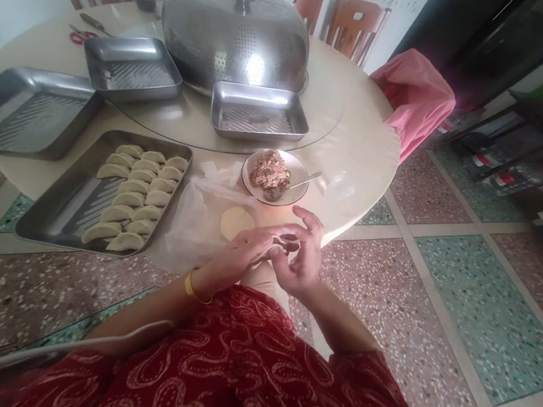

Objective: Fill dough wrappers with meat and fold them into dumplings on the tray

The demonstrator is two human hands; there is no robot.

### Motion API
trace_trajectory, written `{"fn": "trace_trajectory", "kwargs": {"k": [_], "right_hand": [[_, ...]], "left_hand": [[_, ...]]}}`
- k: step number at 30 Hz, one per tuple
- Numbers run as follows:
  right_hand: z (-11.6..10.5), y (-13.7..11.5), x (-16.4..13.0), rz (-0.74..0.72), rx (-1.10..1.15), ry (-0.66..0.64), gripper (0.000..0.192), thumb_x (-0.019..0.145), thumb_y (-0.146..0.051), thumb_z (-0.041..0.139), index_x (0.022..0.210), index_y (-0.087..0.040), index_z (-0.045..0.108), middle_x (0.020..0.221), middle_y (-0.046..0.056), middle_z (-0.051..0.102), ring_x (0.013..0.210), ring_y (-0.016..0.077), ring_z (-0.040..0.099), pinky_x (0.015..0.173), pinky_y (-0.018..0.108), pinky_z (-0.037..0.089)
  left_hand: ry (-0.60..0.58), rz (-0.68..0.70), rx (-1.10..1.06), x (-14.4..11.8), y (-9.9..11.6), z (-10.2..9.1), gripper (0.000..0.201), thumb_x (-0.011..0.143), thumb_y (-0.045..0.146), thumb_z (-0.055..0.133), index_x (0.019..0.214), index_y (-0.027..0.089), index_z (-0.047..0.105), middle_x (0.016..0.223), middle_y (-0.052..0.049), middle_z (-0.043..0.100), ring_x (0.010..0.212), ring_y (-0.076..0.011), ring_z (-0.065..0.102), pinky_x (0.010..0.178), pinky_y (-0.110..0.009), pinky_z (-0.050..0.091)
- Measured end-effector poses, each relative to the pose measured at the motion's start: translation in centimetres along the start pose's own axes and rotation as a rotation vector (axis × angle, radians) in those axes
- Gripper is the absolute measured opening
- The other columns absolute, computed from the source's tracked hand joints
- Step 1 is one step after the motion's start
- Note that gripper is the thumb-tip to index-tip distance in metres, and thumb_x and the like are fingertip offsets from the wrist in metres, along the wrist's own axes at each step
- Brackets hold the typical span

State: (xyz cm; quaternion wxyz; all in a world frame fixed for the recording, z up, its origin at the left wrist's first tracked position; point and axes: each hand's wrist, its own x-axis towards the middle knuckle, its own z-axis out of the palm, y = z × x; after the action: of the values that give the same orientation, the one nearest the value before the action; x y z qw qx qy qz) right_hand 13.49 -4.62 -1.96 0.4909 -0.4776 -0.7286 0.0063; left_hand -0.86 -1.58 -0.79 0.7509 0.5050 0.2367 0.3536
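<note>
**Two hands closing a dumpling at the table edge**

Fingertips of the left hand [239,253] and the right hand [300,255] meet over a small dumpling [279,250] held between them, just off the near edge of the round table [361,142]; left thumb and forefinger pinch the dough rim; right thumb presses the same rim from the other side, while the remaining right fingers curl loosely and the uppermost one arches above; the dumpling is largely hidden by the fingers, so its fold cannot be told. A yellow bangle [193,288] circles the left wrist; red patterned cloth [237,374] covers the lap below.

Just beyond the left fingertips, a round dough wrapper [236,221] lies flat on a sheet of clear plastic [193,219]. Behind it stands a bowl of minced filling [269,175] with a spoon [305,180] resting in it, handle toward the right. To the left of the plastic, a metal tray [48,212] holds rows of folded dumplings [135,198], its near-left part bare. Farther back sit three empty steel trays: one at far left [22,111], one behind it [132,66], one at centre [258,114]; behind these, a domed perforated steel cover [235,30] with a knob. A pink cloth [415,96] drapes a chair at the right; wooden chair backs [354,26] line the far side.
</note>
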Motion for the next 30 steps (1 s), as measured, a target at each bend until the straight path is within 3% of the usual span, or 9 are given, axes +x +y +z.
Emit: {"fn": "trace_trajectory", "kwargs": {"k": [5,11,15,20,23,27,30], "right_hand": [[-0.1,0.2,-0.3,0.142,0.056,-0.088,0.048,0.083,-0.027,0.059,0.128,-0.028,0.042,0.138,0.013,0.041,0.111,0.0284,0.056,0.078,0.049,0.059],[-0.3,0.5,0.1,0.21,0.096,-0.171,0.044,0.085,-0.029,0.06,0.128,-0.029,0.048,0.145,0.012,0.04,0.125,0.0316,0.05,0.08,0.05,0.06],[-0.1,0.8,0.3,0.2,0.095,-0.201,0.036,0.085,-0.027,0.061,0.121,-0.03,0.057,0.147,0.008,0.042,0.124,0.0298,0.052,0.081,0.047,0.06],[0.4,1.0,0.5,0.106,0.208,-0.147,0.018,0.089,-0.026,0.058,0.103,-0.028,0.069,0.144,0.005,0.047,0.114,0.0242,0.06,0.078,0.041,0.061],[0.5,1.0,0.6,0.077,0.231,-0.115,0.016,0.09,-0.025,0.057,0.097,-0.029,0.071,0.139,0.004,0.053,0.116,0.0246,0.06,0.079,0.042,0.061],[0.5,0.8,0.5,0.071,0.307,-0.085,0.018,0.092,-0.023,0.055,0.1,-0.029,0.069,0.136,0.005,0.055,0.117,0.0243,0.061,0.085,0.045,0.059],[0.5,0.6,0.4,0.129,0.38,-0.054,0.017,0.094,-0.021,0.052,0.104,-0.027,0.065,0.123,0.007,0.063,0.112,0.0214,0.064,0.085,0.041,0.059]], "left_hand": [[0.011,0.033,0.058,0.0,-0.5,-0.5,0.053,0.088,0.035,0.063,0.138,0.021,0.052,0.129,-0.012,0.064,0.114,-0.0264,0.064,0.095,-0.036,0.054],[0.079,-0.012,0.111,-0.1,-0.7,-0.6,0.069,0.088,0.036,0.065,0.149,0.026,0.037,0.145,-0.011,0.052,0.12,-0.0246,0.06,0.095,-0.031,0.053],[0.103,0.012,0.18,-0.1,-0.2,-0.5,0.074,0.087,0.039,0.065,0.152,0.025,0.032,0.152,-0.01,0.043,0.13,-0.0265,0.053,0.098,-0.031,0.051],[0.122,0.165,0.357,0.0,-0.3,-0.9,0.072,0.089,0.045,0.061,0.152,0.024,0.032,0.159,-0.01,0.032,0.143,-0.0284,0.036,0.113,-0.038,0.038],[0.102,0.21,0.39,0.0,-0.7,-1.2,0.072,0.087,0.046,0.063,0.149,0.022,0.035,0.155,-0.013,0.038,0.144,-0.0298,0.033,0.117,-0.042,0.032],[0.093,0.142,0.243,0.1,-0.5,-1.7,0.053,0.094,0.043,0.052,0.142,0.022,0.043,0.137,-0.014,0.057,0.127,-0.0267,0.053,0.108,-0.041,0.042],[0.182,0.149,0.256,-0.1,-0.1,-2.4,0.037,0.092,0.04,0.054,0.122,0.02,0.057,0.121,-0.01,0.063,0.111,-0.0221,0.06,0.097,-0.035,0.048]]}}
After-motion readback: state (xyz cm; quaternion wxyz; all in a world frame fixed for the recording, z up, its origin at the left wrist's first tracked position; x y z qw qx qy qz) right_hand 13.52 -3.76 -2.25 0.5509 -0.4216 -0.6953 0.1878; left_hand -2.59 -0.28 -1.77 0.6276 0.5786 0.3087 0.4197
